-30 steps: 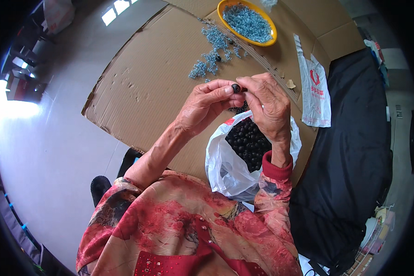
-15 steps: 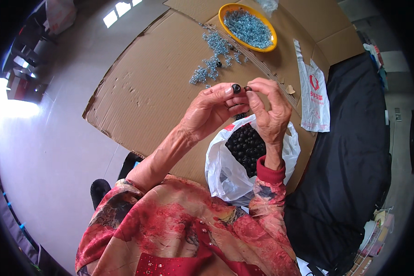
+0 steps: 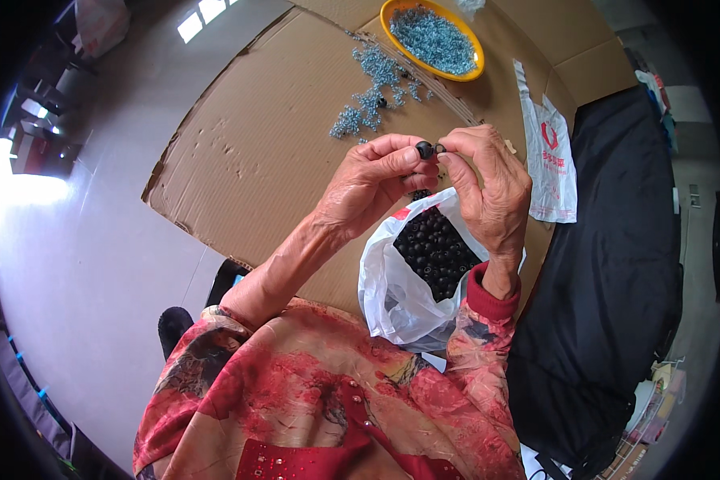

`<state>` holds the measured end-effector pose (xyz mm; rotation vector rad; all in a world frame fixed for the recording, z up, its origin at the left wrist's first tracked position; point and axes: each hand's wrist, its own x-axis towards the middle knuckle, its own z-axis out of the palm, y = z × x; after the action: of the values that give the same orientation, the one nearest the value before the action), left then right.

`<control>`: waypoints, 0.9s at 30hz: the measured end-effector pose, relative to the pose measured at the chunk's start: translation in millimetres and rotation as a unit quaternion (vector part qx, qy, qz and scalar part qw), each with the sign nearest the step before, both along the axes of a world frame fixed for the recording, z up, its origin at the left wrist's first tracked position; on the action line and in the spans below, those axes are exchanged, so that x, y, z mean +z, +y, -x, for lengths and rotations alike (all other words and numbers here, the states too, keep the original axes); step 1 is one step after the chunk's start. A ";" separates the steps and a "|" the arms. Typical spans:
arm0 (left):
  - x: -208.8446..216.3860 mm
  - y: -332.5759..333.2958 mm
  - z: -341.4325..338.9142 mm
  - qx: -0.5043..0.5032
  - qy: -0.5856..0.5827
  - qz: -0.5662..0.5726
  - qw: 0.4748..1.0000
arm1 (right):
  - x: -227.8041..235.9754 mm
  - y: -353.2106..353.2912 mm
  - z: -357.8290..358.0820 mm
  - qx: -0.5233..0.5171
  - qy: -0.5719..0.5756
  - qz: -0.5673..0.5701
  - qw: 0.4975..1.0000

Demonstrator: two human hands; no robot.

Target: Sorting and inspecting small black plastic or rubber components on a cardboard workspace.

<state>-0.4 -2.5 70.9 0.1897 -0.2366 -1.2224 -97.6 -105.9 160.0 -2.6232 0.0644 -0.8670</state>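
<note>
My left hand [image 3: 366, 182] pinches a round black bead-like piece [image 3: 424, 150] between thumb and index finger. Right beside that piece, a small dark ring [image 3: 440, 148] sits in the fingertips of my right hand [image 3: 494, 180]. The two parts are so close that I cannot tell whether they touch. Below my hands, an open white plastic bag [image 3: 386, 276] holds a heap of similar black pieces [image 3: 436, 254]; my right wrist hangs over its right side.
A yellow oval bowl [image 3: 478, 74] of small light-blue pieces [image 3: 432, 40] stands at the far side of the cardboard [image 3: 240, 152]. More blue pieces [image 3: 368, 96] lie scattered nearby with a few black ones. A flattened white plastic bag [image 3: 552, 172] and black cloth [image 3: 608, 248] lie to the right.
The black piece has turned in my left fingers and now faces the ring. My right hand has shifted a little to the right, and the ring shows more plainly.
</note>
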 end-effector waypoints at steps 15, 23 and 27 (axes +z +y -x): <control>5.1 -2.8 1.8 -0.010 -0.011 -0.060 0.998 | 12.9 -7.8 -1.1 0.035 0.084 0.070 0.993; 9.1 0.0 -2.0 -0.031 0.002 -0.053 0.998 | 9.8 -7.2 -3.5 0.033 0.068 0.012 0.997; 8.2 -2.9 -1.4 -0.044 0.023 -0.037 0.998 | 5.4 -8.0 -2.1 -0.005 0.054 -0.085 0.995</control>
<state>0.9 -5.5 79.1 0.2164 -0.1621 -1.3225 -95.5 -113.9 165.4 -2.5101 0.1725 -0.6895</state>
